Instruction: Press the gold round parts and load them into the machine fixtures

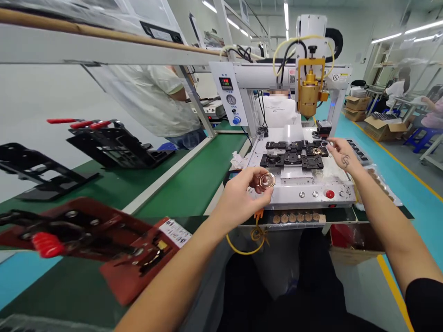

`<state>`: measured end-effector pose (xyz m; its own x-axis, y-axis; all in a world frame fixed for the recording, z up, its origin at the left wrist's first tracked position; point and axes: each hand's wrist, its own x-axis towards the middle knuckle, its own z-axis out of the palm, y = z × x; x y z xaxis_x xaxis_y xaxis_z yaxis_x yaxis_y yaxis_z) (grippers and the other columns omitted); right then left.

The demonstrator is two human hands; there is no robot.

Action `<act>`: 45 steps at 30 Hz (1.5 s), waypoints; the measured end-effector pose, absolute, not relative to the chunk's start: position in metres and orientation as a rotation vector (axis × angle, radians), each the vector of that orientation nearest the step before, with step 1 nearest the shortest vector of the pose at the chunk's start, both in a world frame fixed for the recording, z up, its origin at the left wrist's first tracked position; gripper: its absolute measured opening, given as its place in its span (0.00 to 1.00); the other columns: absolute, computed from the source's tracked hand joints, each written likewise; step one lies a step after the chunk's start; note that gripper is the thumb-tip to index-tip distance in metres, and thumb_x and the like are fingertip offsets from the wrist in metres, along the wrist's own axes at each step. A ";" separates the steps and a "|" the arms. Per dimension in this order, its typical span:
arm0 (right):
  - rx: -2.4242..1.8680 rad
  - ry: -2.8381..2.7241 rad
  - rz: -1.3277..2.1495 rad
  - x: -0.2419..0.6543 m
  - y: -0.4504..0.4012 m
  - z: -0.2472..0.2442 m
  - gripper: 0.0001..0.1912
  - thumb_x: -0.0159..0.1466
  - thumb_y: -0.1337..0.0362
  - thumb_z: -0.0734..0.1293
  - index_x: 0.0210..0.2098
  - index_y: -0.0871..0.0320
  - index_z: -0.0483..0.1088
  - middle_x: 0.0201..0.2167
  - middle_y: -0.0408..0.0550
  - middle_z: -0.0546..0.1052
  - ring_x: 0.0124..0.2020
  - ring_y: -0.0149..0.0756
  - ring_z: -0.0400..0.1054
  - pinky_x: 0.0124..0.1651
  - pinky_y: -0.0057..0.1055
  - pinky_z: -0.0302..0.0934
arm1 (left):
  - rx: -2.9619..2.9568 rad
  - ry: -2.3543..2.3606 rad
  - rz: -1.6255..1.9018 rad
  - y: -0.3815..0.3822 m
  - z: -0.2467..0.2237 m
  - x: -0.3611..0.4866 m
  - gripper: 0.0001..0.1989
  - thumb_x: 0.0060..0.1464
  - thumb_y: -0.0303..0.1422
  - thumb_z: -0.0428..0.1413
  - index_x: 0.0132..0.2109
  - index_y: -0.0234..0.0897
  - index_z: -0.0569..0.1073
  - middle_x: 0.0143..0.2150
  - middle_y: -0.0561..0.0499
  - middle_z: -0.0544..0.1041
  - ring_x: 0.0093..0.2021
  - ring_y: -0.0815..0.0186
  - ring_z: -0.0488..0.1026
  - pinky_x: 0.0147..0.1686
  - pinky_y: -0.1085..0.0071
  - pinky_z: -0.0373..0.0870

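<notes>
My left hand (244,196) grips a round, gold-rimmed watch case (266,180) between thumb and fingers, held up in front of the machine's white base. Farther back on the right, my right hand (342,154) is pinched closed at the edge of the black fixtures (292,159). What sits between its fingertips is too small to make out. A gold ring-shaped part (316,151) lies in the fixture just left of that hand. Above the fixtures hangs the machine's brass-coloured dispensing head (309,97).
A red toggle-clamp jig (131,258) stands near left, with black clamp jigs (114,143) behind it. Several round brown pieces (294,217) line the front edge. A tray of round parts (380,184) lies right. Co-workers sit or stand beyond, one behind the machine (277,110).
</notes>
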<state>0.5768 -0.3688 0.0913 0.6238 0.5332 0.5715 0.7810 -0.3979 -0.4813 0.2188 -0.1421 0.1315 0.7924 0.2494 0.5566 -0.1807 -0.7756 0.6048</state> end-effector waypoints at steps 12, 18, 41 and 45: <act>-2.025 -0.530 -0.773 0.443 -0.467 -0.012 0.20 0.66 0.45 0.75 0.37 0.55 0.72 0.35 0.46 0.73 0.38 0.42 0.67 0.47 0.42 0.66 | 2.138 -0.231 0.245 -0.204 -0.030 0.256 0.14 0.54 0.32 0.66 0.48 0.40 0.77 0.59 0.41 0.84 0.62 0.51 0.81 0.66 0.53 0.75; -2.008 -0.894 -0.339 0.392 -0.458 -0.034 0.11 0.77 0.56 0.67 0.45 0.54 0.78 0.38 0.49 0.83 0.37 0.42 0.77 0.41 0.37 0.70 | 2.272 -0.364 0.154 -0.217 -0.068 0.276 0.13 0.56 0.32 0.66 0.48 0.38 0.77 0.72 0.35 0.75 0.78 0.47 0.65 0.81 0.45 0.53; -2.031 -1.455 -0.233 0.392 -0.452 -0.137 0.21 0.80 0.59 0.59 0.51 0.52 0.85 0.42 0.57 0.86 0.39 0.46 0.79 0.42 0.47 0.78 | 2.222 -0.354 -0.098 -0.200 -0.059 0.269 0.14 0.57 0.30 0.66 0.50 0.41 0.77 0.77 0.39 0.68 0.82 0.48 0.57 0.79 0.49 0.58; -2.009 -1.454 -0.263 0.376 -0.463 -0.140 0.20 0.79 0.61 0.59 0.49 0.51 0.86 0.40 0.57 0.87 0.38 0.46 0.80 0.40 0.47 0.78 | 2.186 -0.355 -0.138 -0.195 -0.053 0.270 0.13 0.57 0.31 0.67 0.49 0.41 0.78 0.78 0.40 0.68 0.81 0.48 0.59 0.79 0.50 0.58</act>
